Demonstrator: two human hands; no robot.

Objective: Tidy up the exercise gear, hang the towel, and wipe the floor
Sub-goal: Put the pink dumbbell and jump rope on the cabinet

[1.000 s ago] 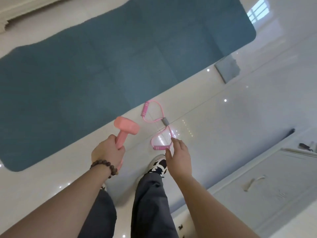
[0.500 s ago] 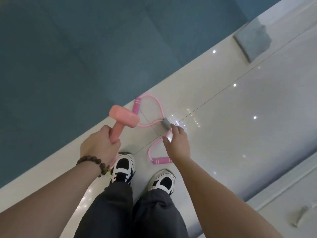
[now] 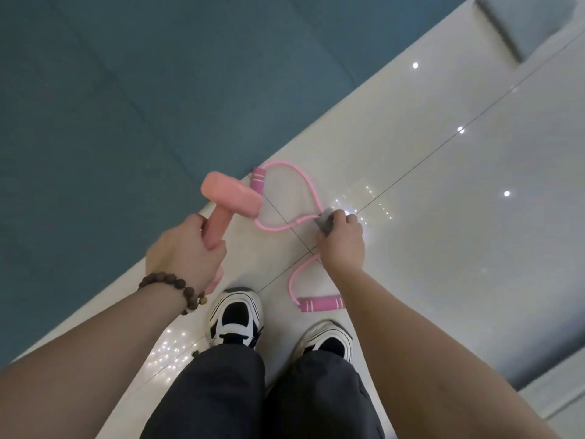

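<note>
While the left hand (image 3: 186, 248) grips the pink dumbbell (image 3: 226, 202), the right hand (image 3: 342, 240) pinches the pink figure-eight resistance band (image 3: 286, 223) on the glossy white floor (image 3: 474, 217) by its grey centre sleeve (image 3: 326, 220); lifting straight up should keep both loops untangled.

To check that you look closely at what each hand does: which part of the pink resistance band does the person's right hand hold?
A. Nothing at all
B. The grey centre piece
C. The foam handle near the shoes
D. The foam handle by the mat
B: the right hand pinches the grey centre piece of the pink resistance band; both foam handles lie untouched on the floor.
</note>
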